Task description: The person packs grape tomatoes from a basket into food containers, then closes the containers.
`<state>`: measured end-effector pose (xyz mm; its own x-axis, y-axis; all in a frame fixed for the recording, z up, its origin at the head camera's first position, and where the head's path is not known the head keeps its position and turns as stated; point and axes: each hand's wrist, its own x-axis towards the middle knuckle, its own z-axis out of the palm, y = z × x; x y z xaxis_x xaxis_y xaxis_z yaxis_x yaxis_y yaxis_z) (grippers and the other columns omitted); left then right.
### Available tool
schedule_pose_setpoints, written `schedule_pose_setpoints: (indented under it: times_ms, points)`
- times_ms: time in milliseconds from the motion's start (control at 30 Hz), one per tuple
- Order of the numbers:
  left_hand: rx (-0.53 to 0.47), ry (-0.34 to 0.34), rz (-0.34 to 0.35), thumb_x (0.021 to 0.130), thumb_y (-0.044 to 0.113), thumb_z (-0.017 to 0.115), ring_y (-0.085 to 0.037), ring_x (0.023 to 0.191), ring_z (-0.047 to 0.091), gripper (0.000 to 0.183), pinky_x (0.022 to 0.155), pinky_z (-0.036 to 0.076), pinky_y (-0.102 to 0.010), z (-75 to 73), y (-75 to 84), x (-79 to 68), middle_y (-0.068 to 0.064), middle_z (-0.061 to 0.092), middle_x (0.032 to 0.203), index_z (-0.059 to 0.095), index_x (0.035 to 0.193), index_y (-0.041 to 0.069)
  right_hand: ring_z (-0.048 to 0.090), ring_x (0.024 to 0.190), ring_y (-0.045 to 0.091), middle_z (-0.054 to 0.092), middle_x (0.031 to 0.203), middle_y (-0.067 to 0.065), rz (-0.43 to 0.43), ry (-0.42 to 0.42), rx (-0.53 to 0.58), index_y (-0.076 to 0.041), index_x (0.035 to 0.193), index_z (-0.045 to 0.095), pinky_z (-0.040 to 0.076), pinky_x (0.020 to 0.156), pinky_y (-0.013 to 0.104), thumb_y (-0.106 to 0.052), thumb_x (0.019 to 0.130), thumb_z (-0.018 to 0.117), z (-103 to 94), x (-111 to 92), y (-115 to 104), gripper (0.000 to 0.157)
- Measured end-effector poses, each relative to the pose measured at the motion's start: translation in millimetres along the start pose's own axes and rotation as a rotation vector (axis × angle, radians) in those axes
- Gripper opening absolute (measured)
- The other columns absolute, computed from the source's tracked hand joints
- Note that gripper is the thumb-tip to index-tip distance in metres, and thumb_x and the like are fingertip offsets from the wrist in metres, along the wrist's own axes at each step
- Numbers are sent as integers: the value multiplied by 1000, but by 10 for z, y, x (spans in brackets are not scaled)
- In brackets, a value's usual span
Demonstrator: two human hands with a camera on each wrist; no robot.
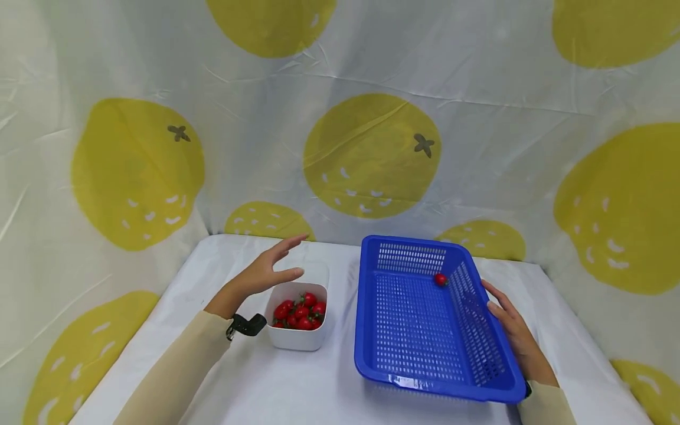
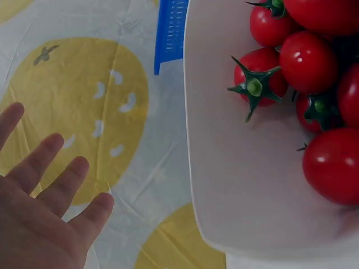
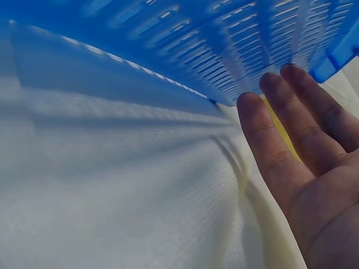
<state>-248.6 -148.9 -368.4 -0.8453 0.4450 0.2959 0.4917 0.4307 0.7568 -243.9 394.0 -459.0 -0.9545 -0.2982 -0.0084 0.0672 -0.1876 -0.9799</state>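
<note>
My left hand hovers over the back left of a white square container, fingers and thumb spread and holding nothing. Inside the container lie several red cherry tomatoes with green stems, close up in the left wrist view. To the right is a blue plastic basket with slotted walls and base. A single cherry tomato sits in its back right corner. My right hand is against the basket's right outer side. Seen from the right wrist, its fingers extend straight beside the slotted wall.
A white cloth covers the table. Behind and at both sides hangs a pale curtain printed with yellow fruit. A pale, flat rounded piece lies just behind the white container.
</note>
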Motion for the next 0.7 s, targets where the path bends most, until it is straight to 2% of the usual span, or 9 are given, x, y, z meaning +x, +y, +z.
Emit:
schedule_pose_setpoints:
  times_ms: [167, 400, 533, 700]
  points:
    - [102, -103, -5, 86, 47, 67, -13, 141, 27, 71, 111, 26, -54, 114, 149, 274, 17, 31, 152, 34, 149, 37, 66, 100, 19, 60, 125, -9, 4, 17, 2, -32, 155, 16, 56, 79, 44, -25, 105, 35, -12, -50, 67, 54]
    - [149, -160, -16, 80, 59, 68, -14, 141, 29, 79, 107, 32, -54, 216, 341, 664, 16, 30, 152, 34, 148, 40, 66, 103, 20, 59, 127, -8, 0, 15, -1, -34, 154, 17, 56, 80, 46, -26, 105, 36, 1, -44, 91, 53]
    - [148, -168, 8, 80, 57, 69, -17, 140, 31, 78, 108, 33, -53, 272, 428, 884, 12, 33, 152, 35, 148, 39, 66, 102, 20, 59, 126, -9, 6, 24, -21, -35, 154, 17, 56, 80, 46, -27, 105, 37, -2, -22, 52, 54]
    - [120, -193, 60, 82, 49, 71, -11, 138, 33, 76, 112, 30, -41, 382, 494, 1109, 12, 37, 150, 36, 148, 35, 66, 103, 21, 59, 127, -8, 11, 25, -35, -36, 154, 19, 55, 81, 47, -28, 105, 37, 13, 9, 15, 53]
